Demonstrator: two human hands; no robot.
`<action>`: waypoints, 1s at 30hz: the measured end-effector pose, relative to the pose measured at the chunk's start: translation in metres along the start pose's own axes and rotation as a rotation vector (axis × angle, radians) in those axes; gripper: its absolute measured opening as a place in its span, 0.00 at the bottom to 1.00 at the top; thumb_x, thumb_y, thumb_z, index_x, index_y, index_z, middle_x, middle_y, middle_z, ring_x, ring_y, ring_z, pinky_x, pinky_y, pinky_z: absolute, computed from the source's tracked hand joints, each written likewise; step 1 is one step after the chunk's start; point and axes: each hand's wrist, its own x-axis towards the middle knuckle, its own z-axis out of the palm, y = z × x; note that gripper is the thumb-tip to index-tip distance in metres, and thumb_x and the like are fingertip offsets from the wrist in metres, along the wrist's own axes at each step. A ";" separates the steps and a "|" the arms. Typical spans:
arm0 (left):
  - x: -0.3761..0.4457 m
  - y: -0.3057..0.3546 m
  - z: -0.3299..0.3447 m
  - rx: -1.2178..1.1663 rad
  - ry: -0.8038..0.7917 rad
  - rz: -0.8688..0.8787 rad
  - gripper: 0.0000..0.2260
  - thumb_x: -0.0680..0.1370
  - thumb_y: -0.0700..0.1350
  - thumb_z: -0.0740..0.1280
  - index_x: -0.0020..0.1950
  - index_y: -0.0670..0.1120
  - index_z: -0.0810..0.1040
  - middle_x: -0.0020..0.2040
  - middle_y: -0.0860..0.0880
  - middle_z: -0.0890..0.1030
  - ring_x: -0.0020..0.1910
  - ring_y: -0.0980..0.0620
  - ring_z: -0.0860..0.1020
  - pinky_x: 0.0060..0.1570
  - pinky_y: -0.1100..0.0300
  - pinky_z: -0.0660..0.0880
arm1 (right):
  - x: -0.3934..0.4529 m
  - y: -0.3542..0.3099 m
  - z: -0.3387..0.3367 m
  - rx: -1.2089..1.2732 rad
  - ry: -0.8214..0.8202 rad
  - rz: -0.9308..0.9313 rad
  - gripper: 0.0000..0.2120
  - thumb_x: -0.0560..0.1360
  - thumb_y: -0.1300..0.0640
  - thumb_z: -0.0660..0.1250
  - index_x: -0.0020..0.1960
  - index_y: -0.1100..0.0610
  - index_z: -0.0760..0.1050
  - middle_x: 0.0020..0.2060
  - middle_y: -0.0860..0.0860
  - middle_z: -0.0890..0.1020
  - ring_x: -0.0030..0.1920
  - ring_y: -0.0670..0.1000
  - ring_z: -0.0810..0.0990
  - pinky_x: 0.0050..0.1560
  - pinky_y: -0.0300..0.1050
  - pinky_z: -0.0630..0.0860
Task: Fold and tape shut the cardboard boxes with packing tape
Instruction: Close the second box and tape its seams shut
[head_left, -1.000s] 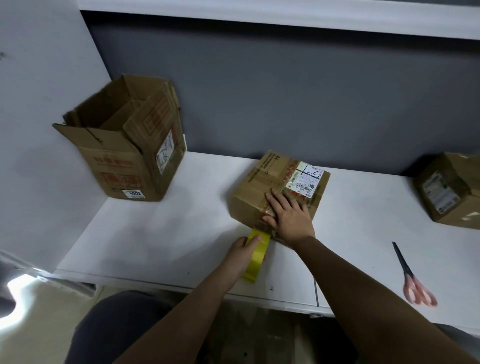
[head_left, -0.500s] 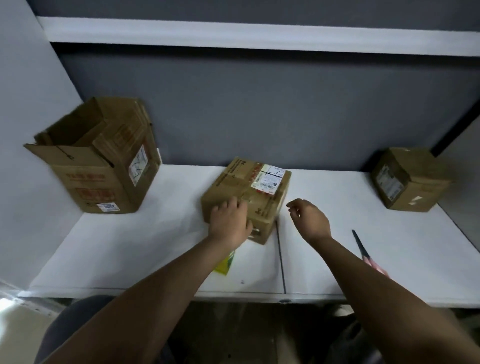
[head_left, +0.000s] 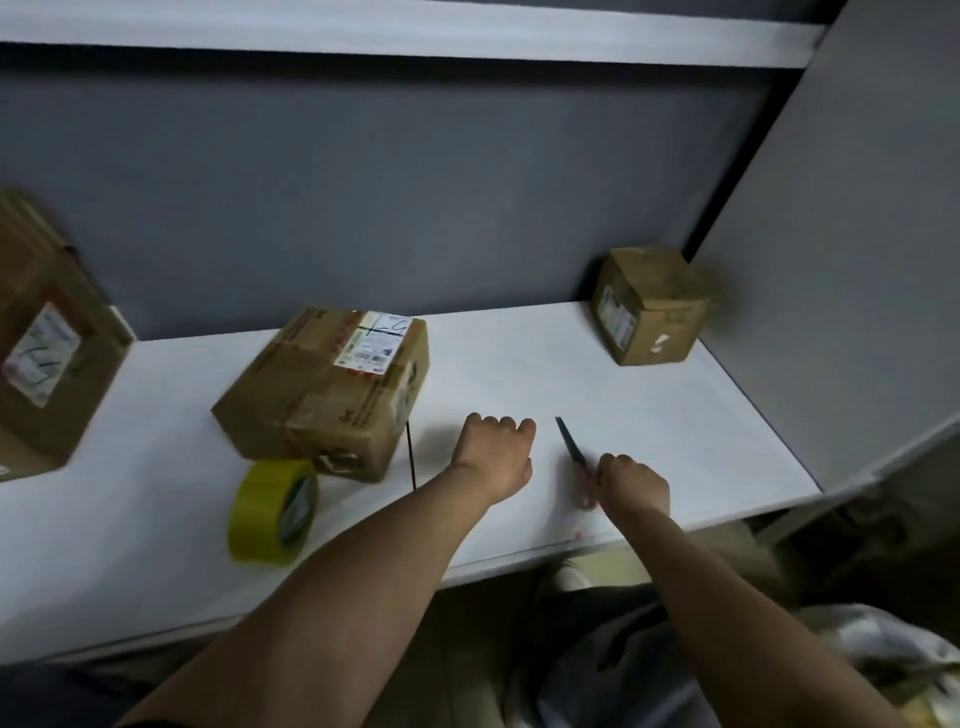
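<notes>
Right hand on scissors (left hand fisted)

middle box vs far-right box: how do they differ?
The middle box is wide and low; the far-right box looks smaller and more cube-like. The middle box has its white label on top, the far-right box on its side. Yellow tape roll stands by the middle box only. Both are brown cardboard, closed.
</notes>
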 end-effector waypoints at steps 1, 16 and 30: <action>0.004 0.005 0.003 0.001 -0.010 0.009 0.14 0.80 0.48 0.57 0.62 0.43 0.68 0.56 0.43 0.77 0.53 0.43 0.77 0.44 0.54 0.60 | 0.002 0.003 0.005 -0.009 0.019 0.009 0.18 0.80 0.41 0.56 0.56 0.54 0.74 0.52 0.50 0.79 0.53 0.53 0.79 0.41 0.41 0.68; -0.017 -0.031 0.013 -0.042 -0.003 -0.062 0.15 0.80 0.51 0.56 0.62 0.44 0.69 0.56 0.45 0.77 0.54 0.44 0.76 0.49 0.55 0.66 | 0.003 -0.027 -0.009 0.181 0.075 0.066 0.15 0.79 0.46 0.59 0.49 0.58 0.70 0.44 0.53 0.81 0.47 0.57 0.81 0.39 0.43 0.68; -0.172 -0.161 0.043 -0.293 0.138 -0.712 0.25 0.77 0.62 0.60 0.71 0.52 0.63 0.66 0.45 0.68 0.63 0.46 0.70 0.61 0.53 0.68 | -0.066 -0.139 -0.067 0.849 -0.657 -0.417 0.21 0.71 0.39 0.71 0.48 0.55 0.69 0.38 0.49 0.73 0.37 0.49 0.70 0.34 0.37 0.66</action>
